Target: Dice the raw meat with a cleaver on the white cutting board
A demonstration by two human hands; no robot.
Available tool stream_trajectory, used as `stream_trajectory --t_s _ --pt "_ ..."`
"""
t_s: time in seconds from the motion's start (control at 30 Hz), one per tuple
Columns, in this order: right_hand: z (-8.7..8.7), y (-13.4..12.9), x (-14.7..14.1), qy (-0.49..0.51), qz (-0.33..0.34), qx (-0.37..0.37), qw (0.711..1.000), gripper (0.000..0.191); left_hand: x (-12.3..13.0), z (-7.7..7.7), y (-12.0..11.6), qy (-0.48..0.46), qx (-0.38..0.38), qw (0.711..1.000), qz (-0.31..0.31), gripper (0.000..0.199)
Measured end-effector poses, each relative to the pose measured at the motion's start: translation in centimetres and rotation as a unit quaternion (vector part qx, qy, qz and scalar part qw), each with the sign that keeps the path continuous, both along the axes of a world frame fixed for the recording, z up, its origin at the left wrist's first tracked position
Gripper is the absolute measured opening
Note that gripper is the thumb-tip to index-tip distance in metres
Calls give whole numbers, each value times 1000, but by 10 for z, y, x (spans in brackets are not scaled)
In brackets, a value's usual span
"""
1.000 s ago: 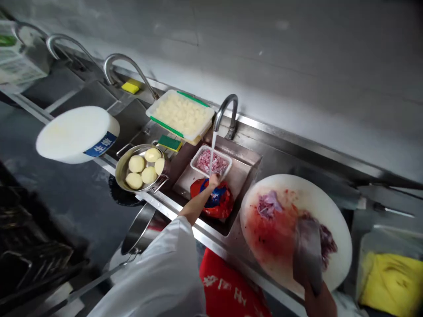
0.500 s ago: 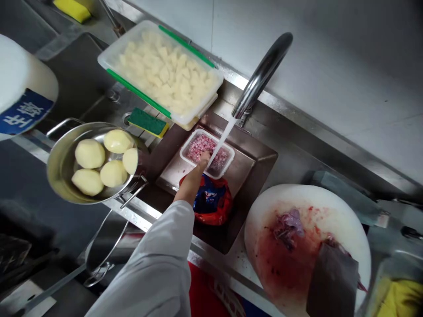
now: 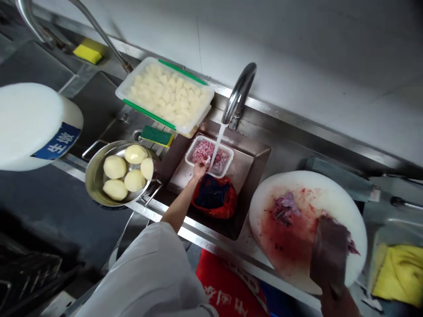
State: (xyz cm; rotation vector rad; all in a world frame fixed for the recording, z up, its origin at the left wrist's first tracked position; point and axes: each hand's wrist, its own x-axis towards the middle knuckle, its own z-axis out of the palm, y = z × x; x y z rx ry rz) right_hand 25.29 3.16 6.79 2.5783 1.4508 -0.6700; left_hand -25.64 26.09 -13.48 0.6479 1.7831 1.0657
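My left hand (image 3: 201, 168) is at the near rim of a white plastic basket (image 3: 228, 169) in the sink, beside the running water. Its fingers look loosely apart, with nothing clearly held. Small pieces of pink chopped meat (image 3: 202, 150) fill the basket. Just below the basket lies a red and dark blue plastic bag (image 3: 214, 198). At the bottom right, my right hand (image 3: 340, 303) grips the handle of a broad cleaver (image 3: 328, 253), its blade over the round white cutting board (image 3: 304, 178). Meat scraps (image 3: 287, 208) and blood lie on the board.
A curved faucet (image 3: 243, 86) pours into the sink. Left of it stand a lidded container of pale chunks (image 3: 165, 94), a sponge (image 3: 157, 135), a pot (image 3: 90, 176) of peeled potatoes (image 3: 115, 167) and a large white tub (image 3: 29, 123). A yellow cloth (image 3: 401, 273) lies right.
My left hand has drawn back from the meat to the basket's near rim. My right hand has come into view on the cleaver handle. The camera view has shifted.
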Motion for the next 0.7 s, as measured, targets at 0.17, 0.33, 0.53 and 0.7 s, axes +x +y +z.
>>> stream_trajectory --t_s 0.17,0.33,0.53,0.7 --pt "-4 -13 2 10 -27 42 999 28 57 85 -75 174 177 961 -123 7" --pt "-10 -11 3 23 -18 75 997 36 180 157 -116 197 327 887 -260 15" --pt "-3 -17 11 45 18 79 996 26 324 137 -167 191 330 787 -485 25" --pt "12 -22 8 40 35 29 998 28 330 120 -196 209 303 804 -467 21"
